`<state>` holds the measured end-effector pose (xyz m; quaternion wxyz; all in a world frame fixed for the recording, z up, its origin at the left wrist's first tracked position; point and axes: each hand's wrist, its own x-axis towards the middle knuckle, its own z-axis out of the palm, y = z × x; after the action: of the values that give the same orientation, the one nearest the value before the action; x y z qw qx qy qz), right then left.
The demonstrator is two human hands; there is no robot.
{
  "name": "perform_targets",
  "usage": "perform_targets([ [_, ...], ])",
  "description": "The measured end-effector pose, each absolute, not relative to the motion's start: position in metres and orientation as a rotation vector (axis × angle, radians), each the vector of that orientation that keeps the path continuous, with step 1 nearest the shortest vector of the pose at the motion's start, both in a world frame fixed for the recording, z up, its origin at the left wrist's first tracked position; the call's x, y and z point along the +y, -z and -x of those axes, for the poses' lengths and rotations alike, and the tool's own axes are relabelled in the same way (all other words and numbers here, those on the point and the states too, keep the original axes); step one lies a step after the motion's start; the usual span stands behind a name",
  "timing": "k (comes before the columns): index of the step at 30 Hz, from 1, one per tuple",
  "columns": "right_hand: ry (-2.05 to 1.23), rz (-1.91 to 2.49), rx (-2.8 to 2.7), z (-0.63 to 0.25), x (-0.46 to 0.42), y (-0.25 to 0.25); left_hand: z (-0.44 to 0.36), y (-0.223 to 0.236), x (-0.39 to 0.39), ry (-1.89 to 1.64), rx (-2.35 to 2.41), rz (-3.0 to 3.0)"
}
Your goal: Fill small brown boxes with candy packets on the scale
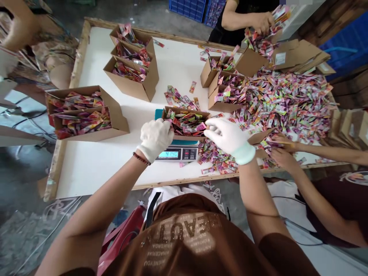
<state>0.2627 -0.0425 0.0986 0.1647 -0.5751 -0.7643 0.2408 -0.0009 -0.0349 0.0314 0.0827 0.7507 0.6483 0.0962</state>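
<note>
A small cardboard box (174, 111) full of colourful sachets sits on a digital scale (179, 153) at the table's near edge. My left hand (155, 138), in a white glove, is curled against the box's left side. My right hand (228, 136), also gloved, has its fingers bent at the box's right side, touching the sachets there. I cannot make out whether either hand holds a sachet. A big heap of loose sachets (287, 101) covers the table's right half.
Filled cardboard boxes stand at the left (115, 115), the far middle (149, 82) and by the heap (214, 103). A person's bare hands (283, 155) work in the sachets at the right; another person (263, 21) holds sachets at the far side. The white table (94, 165) has a wooden rim.
</note>
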Motion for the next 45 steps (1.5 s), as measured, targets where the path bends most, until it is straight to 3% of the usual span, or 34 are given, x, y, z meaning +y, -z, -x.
perform_targets([
  [3,-0.664,1.408,-2.266,-0.232,-0.034,-0.092,-0.001,-0.055,-0.041,-0.310,1.925,-2.297],
  [8,-0.536,1.016,-2.382,-0.195,-0.021,-0.088,-0.006,-0.116,-0.063,-0.788,1.556,-2.331],
  [11,-0.617,1.030,-2.398,-0.202,-0.020,-0.093,-0.010,-0.132,-0.065,-0.974,1.368,-2.246],
  [17,-0.241,1.834,-2.342,-0.299,-0.034,-0.100,0.037,-0.093,-0.071,-1.112,1.488,-2.056],
  [20,-0.127,1.981,-2.349,-0.327,-0.033,-0.100,0.070,-0.060,-0.087,-1.032,1.686,-1.904],
  [26,-0.444,1.663,-2.723,-0.250,0.016,-0.073,0.080,-0.035,-0.099,-0.945,1.755,-1.856],
  [32,-0.697,1.864,-3.196,-0.186,0.060,-0.033,0.037,-0.042,-0.060,-0.913,1.549,-2.102],
  [40,-0.742,1.763,-2.777,-0.267,0.044,-0.074,-0.007,-0.022,-0.025,-0.516,1.490,-2.291],
  [45,-0.858,2.082,-2.663,-0.359,0.045,-0.083,-0.038,0.000,-0.026,-0.346,1.395,-2.322],
])
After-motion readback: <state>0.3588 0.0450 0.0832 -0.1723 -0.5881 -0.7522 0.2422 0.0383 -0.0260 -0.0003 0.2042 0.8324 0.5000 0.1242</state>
